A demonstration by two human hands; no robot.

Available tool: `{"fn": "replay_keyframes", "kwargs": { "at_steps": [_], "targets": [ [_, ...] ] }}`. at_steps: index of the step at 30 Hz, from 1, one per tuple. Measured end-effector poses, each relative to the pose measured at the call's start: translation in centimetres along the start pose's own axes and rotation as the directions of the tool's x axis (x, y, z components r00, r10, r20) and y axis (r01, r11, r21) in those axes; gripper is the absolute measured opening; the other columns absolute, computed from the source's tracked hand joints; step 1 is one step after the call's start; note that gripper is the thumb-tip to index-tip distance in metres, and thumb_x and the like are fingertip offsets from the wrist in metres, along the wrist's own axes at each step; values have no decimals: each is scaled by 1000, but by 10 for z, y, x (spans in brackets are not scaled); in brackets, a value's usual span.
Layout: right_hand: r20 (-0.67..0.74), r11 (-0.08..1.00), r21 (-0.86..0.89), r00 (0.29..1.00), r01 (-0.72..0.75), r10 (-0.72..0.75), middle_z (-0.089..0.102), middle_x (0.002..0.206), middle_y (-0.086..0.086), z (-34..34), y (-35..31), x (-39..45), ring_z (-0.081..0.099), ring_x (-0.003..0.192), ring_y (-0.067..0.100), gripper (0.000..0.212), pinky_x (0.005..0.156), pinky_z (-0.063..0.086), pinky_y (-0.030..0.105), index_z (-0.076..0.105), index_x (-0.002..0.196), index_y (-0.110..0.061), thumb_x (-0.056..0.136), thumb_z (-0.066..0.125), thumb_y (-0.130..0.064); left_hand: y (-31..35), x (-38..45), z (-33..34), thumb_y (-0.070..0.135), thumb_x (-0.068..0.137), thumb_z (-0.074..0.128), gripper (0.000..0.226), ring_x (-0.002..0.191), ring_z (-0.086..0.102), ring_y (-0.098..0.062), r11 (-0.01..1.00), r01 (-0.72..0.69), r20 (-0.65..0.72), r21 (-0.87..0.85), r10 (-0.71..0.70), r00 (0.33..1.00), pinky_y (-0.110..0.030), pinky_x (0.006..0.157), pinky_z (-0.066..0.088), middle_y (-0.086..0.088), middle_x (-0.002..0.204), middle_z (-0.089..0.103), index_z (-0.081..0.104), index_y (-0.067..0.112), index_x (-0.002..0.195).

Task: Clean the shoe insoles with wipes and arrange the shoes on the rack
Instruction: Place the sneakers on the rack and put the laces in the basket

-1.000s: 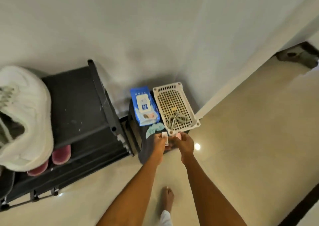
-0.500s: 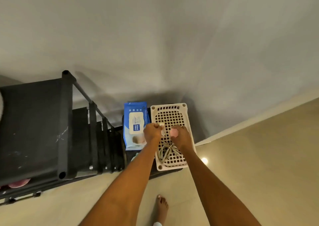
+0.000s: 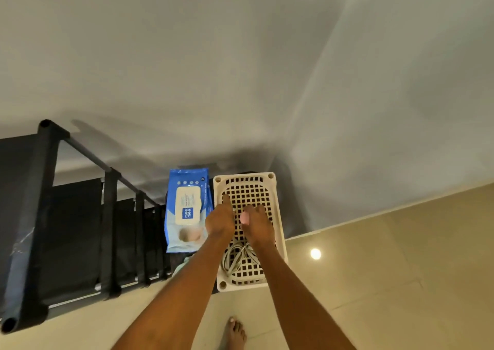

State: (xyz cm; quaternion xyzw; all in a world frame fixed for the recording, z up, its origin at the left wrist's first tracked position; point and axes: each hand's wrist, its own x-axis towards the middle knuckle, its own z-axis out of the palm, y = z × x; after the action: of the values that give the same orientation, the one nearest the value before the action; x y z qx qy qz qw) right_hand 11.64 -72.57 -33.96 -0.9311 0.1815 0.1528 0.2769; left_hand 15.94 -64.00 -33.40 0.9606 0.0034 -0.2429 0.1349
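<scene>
Over the white perforated plastic basket (image 3: 278, 217), a small pink object (image 3: 244, 218) is pinched by the right hand (image 3: 257, 225), while one finger is extended from the left hand (image 3: 219, 220) beside the blue wipes pack (image 3: 187, 210).

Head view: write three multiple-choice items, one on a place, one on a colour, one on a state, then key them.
1. Where does the wipes pack lie?
A. inside the basket
B. beside the basket, on its left in the picture
C. on the floor by the foot

2. What colour is the wipes pack?
A. blue
B. red
C. green

3. What is the right hand doing?
A. hanging open by the side
B. resting flat on the rack
C. holding a small pink thing over the basket

Key: 1 B, the pack and the basket lie side by side. 2 A, its wrapper is blue with a pale lid. 3 C, the fingers curl round the pink thing above the grid.
</scene>
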Motion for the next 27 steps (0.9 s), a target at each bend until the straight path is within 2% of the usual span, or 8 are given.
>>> {"fn": "replay_keyframes", "kwargs": {
  "at_steps": [4, 8, 11, 15, 19, 22, 25, 27],
  "targets": [
    [10, 1000, -9, 1000, 26, -26, 47, 132, 4, 2, 4, -1, 53, 115, 19, 41, 97, 44, 30, 48, 130, -19, 91, 57, -14, -4, -8, 2, 11, 90, 58, 54, 101, 60, -21, 961, -170, 2, 218, 174, 985, -29, 80, 51, -10, 136, 38, 33, 17, 138],
    [35, 998, -8, 998, 55, -54, 46, 133, 3, 2, 9, -1, 50, 118, 20, 43, 99, 43, 31, 45, 133, -19, 92, 54, -13, -17, -7, 2, 19, 83, 64, 58, 120, 44, -21, 861, -356, 42, 363, 366, 930, -33, 98, 39, -7, 136, 37, 37, 14, 134],
    [23, 998, -14, 998, 53, -53, 50, 131, 2, -2, 18, 0, 52, 115, 19, 39, 95, 45, 31, 46, 131, -21, 93, 52, -17, -18, -4, 0, 26, 82, 65, 64, 122, 41, -22, 793, -439, 91, 422, 445, 891, -34, 99, 35, -6, 136, 36, 35, 12, 137],
    [-5, 997, -30, 997, 77, -77, 51, 129, 0, -3, 18, 0, 53, 113, 18, 38, 92, 45, 30, 47, 129, -22, 92, 55, -22, -23, 5, -6, 26, 83, 66, 56, 116, 45, -21, 789, -429, 100, 440, 432, 896, -32, 97, 37, -6, 131, 41, 43, 11, 131],
    [-15, 993, -63, 995, 100, -101, 52, 124, 1, -2, 12, -1, 53, 110, 19, 38, 88, 48, 32, 49, 126, -20, 90, 59, -27, -24, 9, -8, 46, 82, 64, 55, 112, 46, -19, 840, -362, 45, 405, 377, 925, -31, 96, 35, -4, 125, 47, 48, 12, 122],
    [-5, 989, -109, 995, 101, -103, 52, 123, 2, -1, 8, 1, 53, 108, 19, 38, 84, 48, 32, 48, 125, -19, 90, 59, -27, -23, 7, -7, 53, 84, 58, 55, 111, 45, -19, 823, -330, 18, 462, 363, 932, -31, 95, 35, -5, 123, 45, 48, 13, 120],
    [-2, 991, -103, 996, 89, -89, 48, 128, 3, -1, 3, -2, 49, 115, 19, 47, 90, 47, 33, 43, 129, -19, 87, 62, -28, -26, 3, -9, 54, 85, 56, 56, 113, 43, -21, 818, -308, -22, 486, 364, 931, -32, 97, 34, -6, 125, 43, 47, 12, 122],
    [-14, 987, -123, 994, 104, -106, 42, 135, 4, -2, -1, -8, 41, 124, 21, 58, 101, 40, 36, 37, 136, -19, 85, 64, -30, -33, -5, -13, 55, 84, 56, 62, 115, 42, -22, 828, -311, -39, 467, 371, 928, -33, 97, 34, -7, 127, 41, 43, 12, 126]
  ]
}}
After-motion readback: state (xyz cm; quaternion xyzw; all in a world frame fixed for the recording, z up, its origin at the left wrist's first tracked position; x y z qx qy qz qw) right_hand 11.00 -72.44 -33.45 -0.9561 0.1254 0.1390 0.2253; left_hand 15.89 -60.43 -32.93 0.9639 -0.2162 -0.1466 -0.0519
